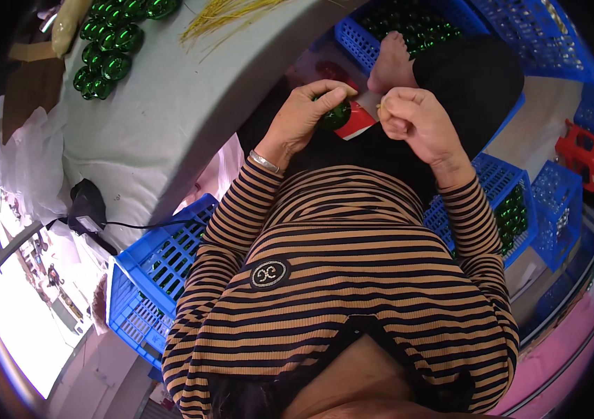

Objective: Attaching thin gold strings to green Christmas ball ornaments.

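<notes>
My left hand (304, 115) is closed round a shiny green ball (334, 117), which looks like a Christmas bauble, held above my lap. A red and white piece (357, 123) shows beside the ball; whether it is joined to it I cannot tell. Just to the right, my right hand (412, 119) is pinched shut. A tiny yellowish bit (381, 107) pokes out at its fingertips, too small to name. On the grey-covered table (150, 119) lie a cluster of green baubles (112, 45) and a bundle of thin yellow strands (224, 19).
Blue plastic crates with green baubles stand at the left (161, 262), at the right (496, 185) and beyond my bare foot (389, 63). A red plastic stool-like object (581, 155) is at the far right. A black cable (147, 225) runs off the table's near edge.
</notes>
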`<action>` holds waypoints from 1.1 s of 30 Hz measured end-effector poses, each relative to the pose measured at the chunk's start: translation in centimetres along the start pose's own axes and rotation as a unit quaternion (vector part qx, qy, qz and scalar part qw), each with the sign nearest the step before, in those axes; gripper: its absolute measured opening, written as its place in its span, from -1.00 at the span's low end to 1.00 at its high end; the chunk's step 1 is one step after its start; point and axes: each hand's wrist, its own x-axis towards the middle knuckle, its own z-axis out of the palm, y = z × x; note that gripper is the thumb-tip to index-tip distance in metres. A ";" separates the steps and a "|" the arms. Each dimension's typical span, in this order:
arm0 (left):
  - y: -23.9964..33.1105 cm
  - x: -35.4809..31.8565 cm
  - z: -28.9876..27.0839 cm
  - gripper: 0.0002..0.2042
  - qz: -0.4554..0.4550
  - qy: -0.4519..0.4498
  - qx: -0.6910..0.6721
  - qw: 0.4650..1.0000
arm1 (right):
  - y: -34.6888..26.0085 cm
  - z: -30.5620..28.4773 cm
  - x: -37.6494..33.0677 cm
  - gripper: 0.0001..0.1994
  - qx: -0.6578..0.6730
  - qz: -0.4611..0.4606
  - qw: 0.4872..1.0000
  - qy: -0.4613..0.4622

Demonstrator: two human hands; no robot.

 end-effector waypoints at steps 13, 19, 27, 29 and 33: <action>-0.6 -3.0 0.8 -0.85 0.198 -0.050 0.319 0.925 | 3.7 1.7 -0.6 -0.93 -0.512 -0.397 0.743 0.167; -0.5 -3.3 0.7 -0.87 0.236 -0.039 0.423 0.874 | 3.1 1.8 -1.3 -0.94 -0.595 -0.398 0.692 0.095; -1.4 -3.2 1.5 -0.86 0.227 -0.015 0.433 0.872 | 4.3 0.6 -1.9 -0.89 -0.326 -0.234 0.914 0.060; -1.5 -3.1 1.9 -0.86 0.207 -0.014 0.426 0.880 | 4.7 0.4 -2.0 -0.85 -0.235 -0.171 0.955 0.065; -1.9 -2.6 2.6 -0.86 0.163 -0.012 0.393 0.905 | 5.3 -0.4 -2.1 -0.84 -0.133 -0.111 0.983 0.066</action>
